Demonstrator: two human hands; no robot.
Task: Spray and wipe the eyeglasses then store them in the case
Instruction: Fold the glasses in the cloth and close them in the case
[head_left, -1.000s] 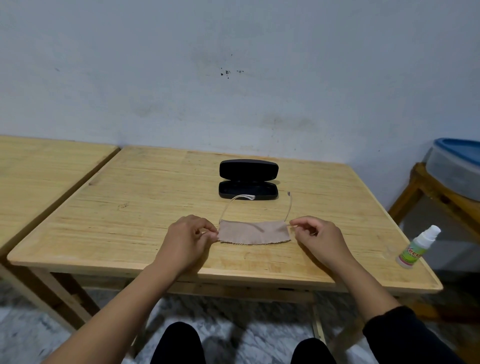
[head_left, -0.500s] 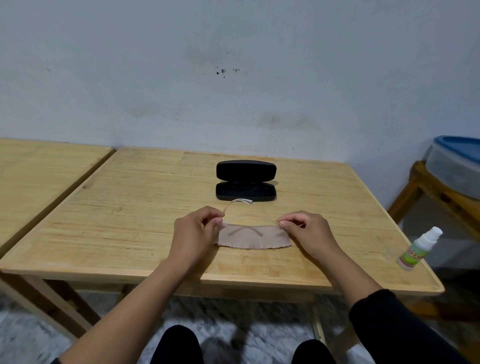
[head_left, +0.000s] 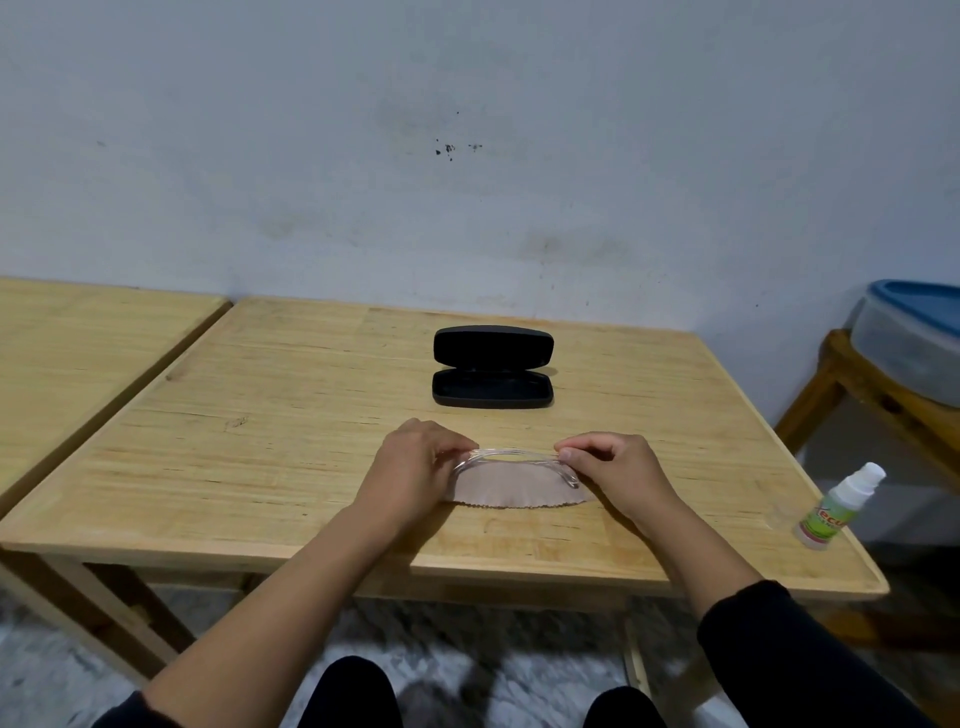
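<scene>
Grainy wooden table (head_left: 260, 467), matt black case (head_left: 492, 366), seemingly clear-plastic eyeglasses (head_left: 511, 455)

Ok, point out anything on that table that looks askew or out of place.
Only the spray bottle stands out: it sits tilted at the table's right edge, close to the drop. The case lies open and level; both hands hold the eyeglasses over the cloth.
</scene>
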